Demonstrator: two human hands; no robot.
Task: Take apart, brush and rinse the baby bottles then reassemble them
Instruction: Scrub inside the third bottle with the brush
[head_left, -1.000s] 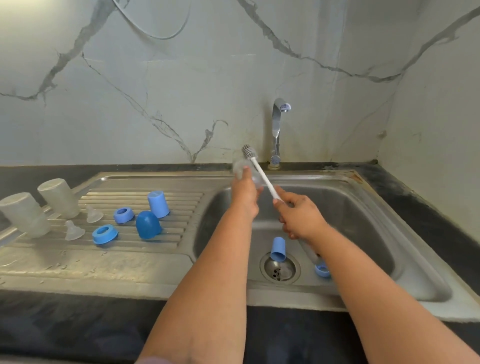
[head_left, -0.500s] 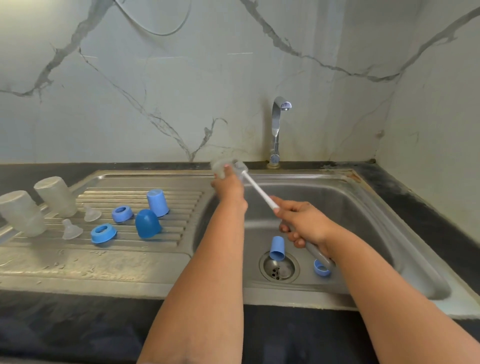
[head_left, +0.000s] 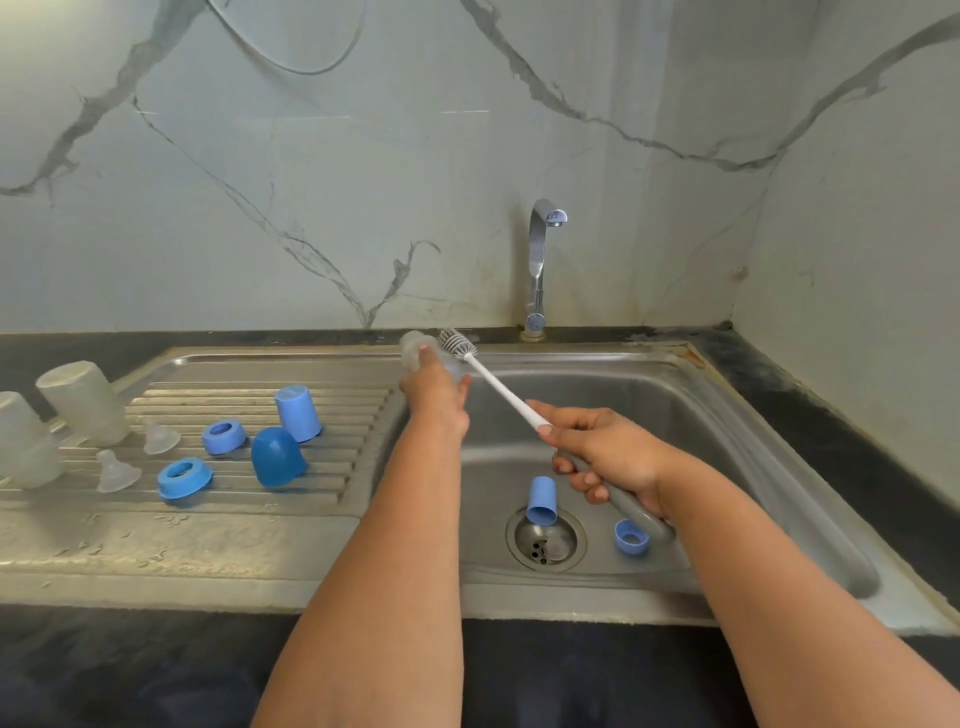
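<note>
My left hand (head_left: 435, 396) grips a clear bottle (head_left: 415, 347) at the sink's back left edge. My right hand (head_left: 605, 457) holds a long bottle brush (head_left: 498, 387) by its grey handle; the bristle head lies beside the bottle's mouth, outside it. A light blue cap (head_left: 541, 500) and a blue ring (head_left: 630, 537) lie in the sink basin (head_left: 675, 415) by the drain. On the drainboard (head_left: 208, 519) sit two upturned clear bottles (head_left: 83, 402), two clear teats (head_left: 118, 472), two blue rings (head_left: 184, 478), a dark blue dome cap (head_left: 277, 457) and a light blue cap (head_left: 297, 413).
The tap (head_left: 540, 265) stands behind the basin with no water running. A dark counter (head_left: 831, 415) borders the sink on the right and front. A marble wall rises behind.
My left hand has carried the bottle leftward toward the basin's back left edge. The brush head followed it and is now outside the bottle.
</note>
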